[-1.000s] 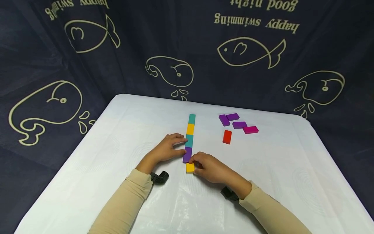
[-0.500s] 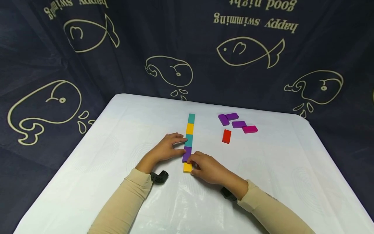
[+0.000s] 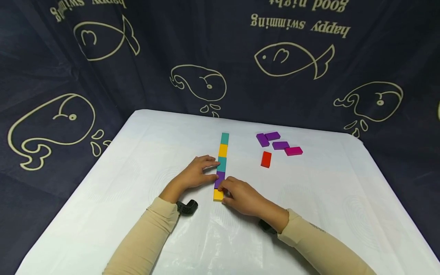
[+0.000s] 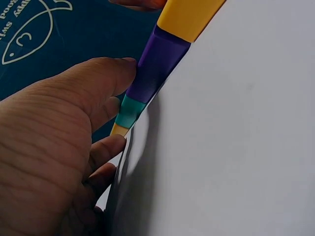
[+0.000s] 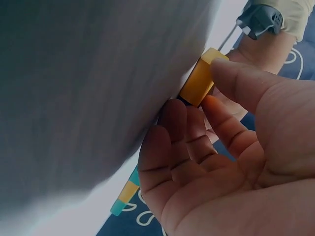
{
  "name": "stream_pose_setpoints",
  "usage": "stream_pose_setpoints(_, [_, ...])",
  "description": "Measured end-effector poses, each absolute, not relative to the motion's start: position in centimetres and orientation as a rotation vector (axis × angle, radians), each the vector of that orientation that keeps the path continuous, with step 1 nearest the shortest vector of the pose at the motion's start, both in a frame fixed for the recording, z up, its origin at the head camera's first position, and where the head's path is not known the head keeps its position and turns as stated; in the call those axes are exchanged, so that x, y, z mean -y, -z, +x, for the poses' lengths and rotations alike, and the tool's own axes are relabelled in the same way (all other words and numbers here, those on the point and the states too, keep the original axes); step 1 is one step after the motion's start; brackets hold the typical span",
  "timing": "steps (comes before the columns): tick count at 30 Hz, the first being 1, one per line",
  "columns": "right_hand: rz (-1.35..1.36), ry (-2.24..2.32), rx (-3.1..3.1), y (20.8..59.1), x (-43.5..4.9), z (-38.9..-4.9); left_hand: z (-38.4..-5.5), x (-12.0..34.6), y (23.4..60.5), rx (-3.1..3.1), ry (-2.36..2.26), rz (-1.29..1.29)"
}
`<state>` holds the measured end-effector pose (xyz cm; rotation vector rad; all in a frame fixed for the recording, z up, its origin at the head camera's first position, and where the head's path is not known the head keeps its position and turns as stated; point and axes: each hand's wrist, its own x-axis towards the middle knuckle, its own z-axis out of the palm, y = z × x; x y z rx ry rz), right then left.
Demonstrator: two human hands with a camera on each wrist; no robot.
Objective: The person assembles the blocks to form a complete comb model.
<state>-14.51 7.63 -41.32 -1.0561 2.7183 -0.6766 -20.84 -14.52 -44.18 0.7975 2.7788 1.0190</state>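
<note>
A straight row of coloured blocks runs away from me on the white table: teal (image 3: 225, 138), yellow (image 3: 223, 150), teal (image 3: 222, 164), purple (image 3: 220, 178), and a second yellow block (image 3: 218, 195) at the near end. My right hand (image 3: 244, 196) holds this near yellow block, its thumb (image 5: 224, 73) on the block's side. In the left wrist view the yellow block (image 4: 189, 19) meets the purple block (image 4: 160, 61). From the row's left, my left hand (image 3: 194, 173) rests its thumb against the purple block and extended fingers by the nearer teal one.
To the right of the row lie a red block (image 3: 266, 159), a pink block (image 3: 293, 151) and three loose purple blocks (image 3: 280, 145). The white table (image 3: 165, 137) ends at a dark curtain (image 3: 237, 95) printed with fish. Both wrists wear black devices (image 3: 187, 207).
My right hand has slid the near yellow block leftward and slightly away from me, bringing it into line against the purple block. The left hand has kept its place.
</note>
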Motion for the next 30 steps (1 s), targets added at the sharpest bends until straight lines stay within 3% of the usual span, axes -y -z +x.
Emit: stream_pose_setpoints(30, [-1.024,0.690,-2.764,40.96,-8.01,-14.56,-20.77,14.52,44.12,-2.772,-1.031,0.806])
